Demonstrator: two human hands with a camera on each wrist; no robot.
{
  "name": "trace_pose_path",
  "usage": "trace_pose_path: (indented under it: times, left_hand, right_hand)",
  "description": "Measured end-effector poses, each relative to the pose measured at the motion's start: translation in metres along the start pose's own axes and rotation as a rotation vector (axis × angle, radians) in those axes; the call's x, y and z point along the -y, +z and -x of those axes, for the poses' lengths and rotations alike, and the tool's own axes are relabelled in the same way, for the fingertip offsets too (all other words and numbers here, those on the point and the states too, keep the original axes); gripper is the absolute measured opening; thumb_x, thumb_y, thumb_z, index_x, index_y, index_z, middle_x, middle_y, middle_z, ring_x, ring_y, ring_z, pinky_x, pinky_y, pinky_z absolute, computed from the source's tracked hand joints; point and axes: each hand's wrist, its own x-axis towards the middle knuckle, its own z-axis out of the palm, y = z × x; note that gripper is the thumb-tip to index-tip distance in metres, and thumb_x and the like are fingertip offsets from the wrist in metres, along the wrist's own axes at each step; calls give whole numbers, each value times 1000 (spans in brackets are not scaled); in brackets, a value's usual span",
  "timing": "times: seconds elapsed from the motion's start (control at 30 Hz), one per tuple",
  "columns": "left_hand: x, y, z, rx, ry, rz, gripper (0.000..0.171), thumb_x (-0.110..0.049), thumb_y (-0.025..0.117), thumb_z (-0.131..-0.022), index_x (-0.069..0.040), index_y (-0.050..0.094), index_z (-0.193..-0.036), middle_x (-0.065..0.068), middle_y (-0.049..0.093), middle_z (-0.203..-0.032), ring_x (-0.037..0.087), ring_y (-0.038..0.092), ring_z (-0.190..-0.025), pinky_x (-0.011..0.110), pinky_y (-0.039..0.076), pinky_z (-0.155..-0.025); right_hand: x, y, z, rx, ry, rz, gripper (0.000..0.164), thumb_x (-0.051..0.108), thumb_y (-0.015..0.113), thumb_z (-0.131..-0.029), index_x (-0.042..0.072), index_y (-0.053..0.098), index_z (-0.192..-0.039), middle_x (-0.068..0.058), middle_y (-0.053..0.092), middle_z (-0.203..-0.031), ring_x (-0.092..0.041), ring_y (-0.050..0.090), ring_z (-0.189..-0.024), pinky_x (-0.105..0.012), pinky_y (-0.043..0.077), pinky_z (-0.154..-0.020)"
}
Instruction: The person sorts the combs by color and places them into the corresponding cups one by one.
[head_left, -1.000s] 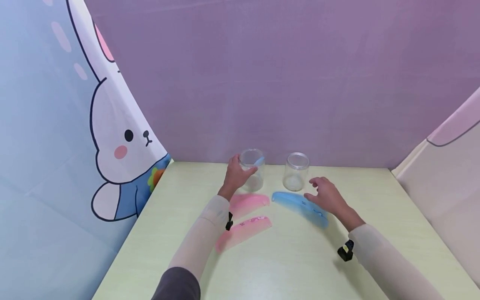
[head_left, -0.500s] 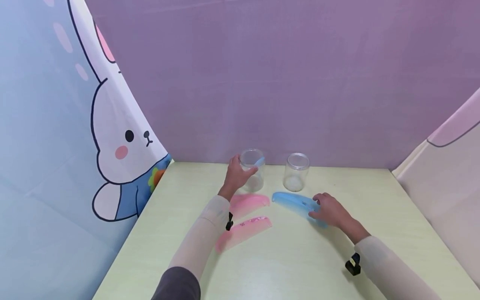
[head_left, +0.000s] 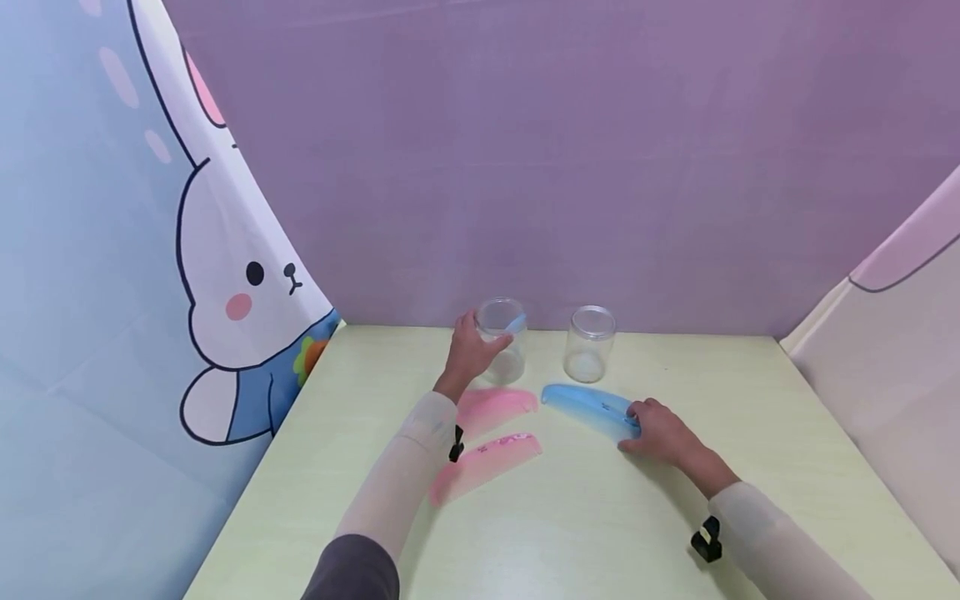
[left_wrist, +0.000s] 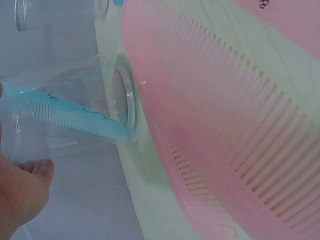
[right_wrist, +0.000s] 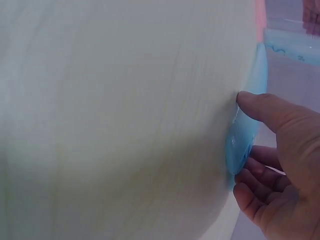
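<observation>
My left fingers (head_left: 466, 331) gripped a jar (head_left: 512, 367) containing a slanted comb (left_wrist: 55, 110). Right of that jar, nearer me, my right fingers (head_left: 651, 413) pinched a blue comb (head_left: 588, 406).

A comb (left_wrist: 65, 112) is contained in the left jar (head_left: 512, 362); before it two other combs (head_left: 495, 463) are laid, and a fourth comb (head_left: 588, 405) before the right jar (head_left: 590, 348).

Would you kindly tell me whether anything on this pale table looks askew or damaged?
Nothing looks spilled or broken. One mild oddity: a long translucent blue comb leans aslant inside the clear cylindrical jar held by the left hand, whereas two translucent pink combs lie on the table.
</observation>
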Motion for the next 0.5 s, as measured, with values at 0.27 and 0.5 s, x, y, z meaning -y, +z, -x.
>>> trace_pose_path:
  times: [0.27, 0.5]
  left_hand:
    - [2, -1, -1, 9, 16, -3, 92, -47, 79, -85, -2, 35, -152, 20, 48, -146, 37, 53, -131, 52, 46, -110]
    - [3, -1, -2, 15, 21, -6, 92, -48, 79, -85, -3, 35, -152, 19, 48, -145, 36, 53, -130, 51, 47, -108]
  right_hand:
    - [1, 3, 2, -38, -5, 35, 63, 37, 83, -79, -7, 63, -119, -20, 67, -107, -26, 62, -89, -52, 57, -86]
    - [-2, 6, 0, -52, 2, 37, 63, 39, 82, -78, -6, 64, -118, -18, 68, -106, -25, 61, -87, -51, 57, -85]
